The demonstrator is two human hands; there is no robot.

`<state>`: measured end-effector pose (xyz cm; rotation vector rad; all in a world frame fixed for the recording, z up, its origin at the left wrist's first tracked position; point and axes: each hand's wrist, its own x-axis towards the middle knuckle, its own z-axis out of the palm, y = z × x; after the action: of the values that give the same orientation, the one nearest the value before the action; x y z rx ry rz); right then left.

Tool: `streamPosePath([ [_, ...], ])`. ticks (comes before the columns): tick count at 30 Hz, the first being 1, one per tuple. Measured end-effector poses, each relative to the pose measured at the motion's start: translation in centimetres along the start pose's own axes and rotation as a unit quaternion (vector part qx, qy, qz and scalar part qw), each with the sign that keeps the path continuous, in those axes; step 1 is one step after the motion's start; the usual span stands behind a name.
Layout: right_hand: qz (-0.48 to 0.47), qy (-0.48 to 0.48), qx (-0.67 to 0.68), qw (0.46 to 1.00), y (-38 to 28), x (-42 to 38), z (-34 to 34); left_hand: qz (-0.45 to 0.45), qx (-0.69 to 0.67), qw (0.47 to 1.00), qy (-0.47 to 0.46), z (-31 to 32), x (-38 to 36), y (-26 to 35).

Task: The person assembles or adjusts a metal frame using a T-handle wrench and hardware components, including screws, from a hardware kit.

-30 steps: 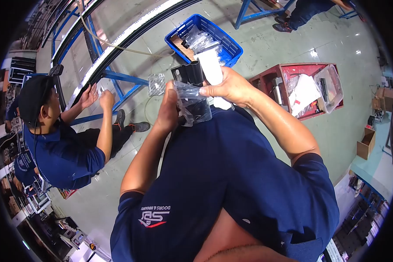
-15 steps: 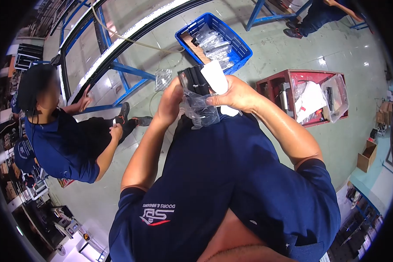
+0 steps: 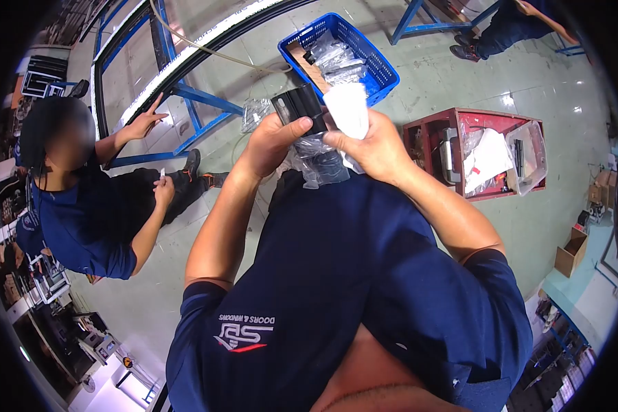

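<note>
In front of my chest, my left hand point(image 3: 273, 142) is closed round a black ribbed part point(image 3: 296, 108), its thumb lying across the lower end. Clear plastic wrap point(image 3: 319, 163) hangs crumpled from the bottom of that part. A white sheet or cloth point(image 3: 348, 110) is pinched in my right hand point(image 3: 372, 145), whose thumb also touches the plastic beside the black part. The far sides of both items are hidden by my fingers.
Beyond my hands is a blue basket point(image 3: 379, 58) with plastic-wrapped parts. A red box point(image 3: 429, 123) stands at the right. At the left, a co-worker point(image 3: 82, 213) sits near a long frame point(image 3: 178, 65) on blue stands. Another person point(image 3: 508, 31) is at the top right.
My left thumb now lies over the black part, which tilts more to the left and shows more above the wrap. The seated co-worker's raised hand has moved up and right.
</note>
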<state>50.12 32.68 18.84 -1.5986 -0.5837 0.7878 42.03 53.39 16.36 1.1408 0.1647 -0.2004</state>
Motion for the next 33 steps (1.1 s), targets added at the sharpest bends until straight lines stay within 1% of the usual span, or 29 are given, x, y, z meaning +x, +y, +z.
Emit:
streamPosePath([
  [1,-0.03,0.052,0.015,0.998,0.0,-0.1,-0.3,0.011,0.009,1.0,-0.013,0.0,-0.1,0.1],
  [2,-0.061,0.103,0.031,0.992,0.0,-0.1,-0.8,0.002,0.011,1.0,-0.005,-0.2,-0.4,0.1],
  [3,-0.038,0.128,0.062,0.989,-0.3,0.1,-1.7,0.005,0.009,1.0,-0.002,-0.1,-0.4,-0.1],
  [5,-0.013,0.158,0.049,0.986,-0.5,1.0,-3.5,0.005,-0.02,1.0,-0.016,0.0,-0.4,-0.4],
  [6,-0.015,0.148,0.133,0.98,-0.4,1.7,-4.1,0.004,-0.022,0.999,-0.023,0.3,-0.3,-0.5],
  [7,-0.036,0.135,0.242,0.96,-0.6,2.4,-4.5,0.006,-0.019,0.999,-0.031,0.7,0.1,-0.6],
  [9,0.006,0.122,0.37,0.921,-1.8,2.9,-5.9,0.009,-0.022,0.998,-0.05,1.7,0.6,-0.9],
  [10,0.016,0.124,0.427,0.896,-2.5,3.1,-6.2,0.016,-0.009,0.999,-0.046,2.1,0.9,-0.8],
  [11,0.013,0.13,0.421,0.897,-2.6,3.3,-6.8,0.022,0.005,0.999,-0.039,2.4,1.0,-0.6],
  [13,-0.028,0.054,0.526,0.848,-2.3,3.8,-7.7,0.013,0.019,0.999,-0.045,2.8,1.3,-0.1],
  [14,-0.034,0.044,0.542,0.838,-2.3,3.9,-8.1,0.004,0.027,0.999,-0.046,2.8,1.4,0.1],
  [19,-0.064,0.034,0.56,0.826,-2.8,4.3,-8.8,-0.014,0.048,0.997,-0.064,3.1,1.7,0.8],
  [21,-0.067,0.024,0.568,0.82,-2.8,4.5,-8.7,-0.006,0.052,0.997,-0.06,3.4,1.9,0.8],
  [23,-0.069,0.055,0.569,0.818,-2.7,4.8,-8.2,0.001,0.069,0.995,-0.073,3.6,2.0,1.0],
  [24,-0.068,0.051,0.571,0.816,-2.8,5.0,-7.9,0.001,0.07,0.995,-0.068,3.7,2.0,1.0],
  [26,-0.085,0.13,0.544,0.825,-3.4,5.6,-7.4,0.003,0.078,0.994,-0.077,3.9,2.1,0.9],
  [27,-0.085,0.128,0.546,0.824,-4.0,5.9,-7.2,0.002,0.08,0.994,-0.076,4.0,2.1,1.0],
  [29,-0.116,0.115,0.535,0.829,-5.3,6.5,-6.9,-0.023,0.071,0.994,-0.08,4.3,2.0,1.3],
  [31,-0.11,0.113,0.528,0.835,-6.1,6.7,-6.6,-0.023,0.08,0.993,-0.079,4.5,1.9,1.4],
  [33,-0.107,0.076,0.492,0.861,-6.6,6.6,-6.2,-0.014,0.086,0.993,-0.078,4.6,1.7,1.4],
])
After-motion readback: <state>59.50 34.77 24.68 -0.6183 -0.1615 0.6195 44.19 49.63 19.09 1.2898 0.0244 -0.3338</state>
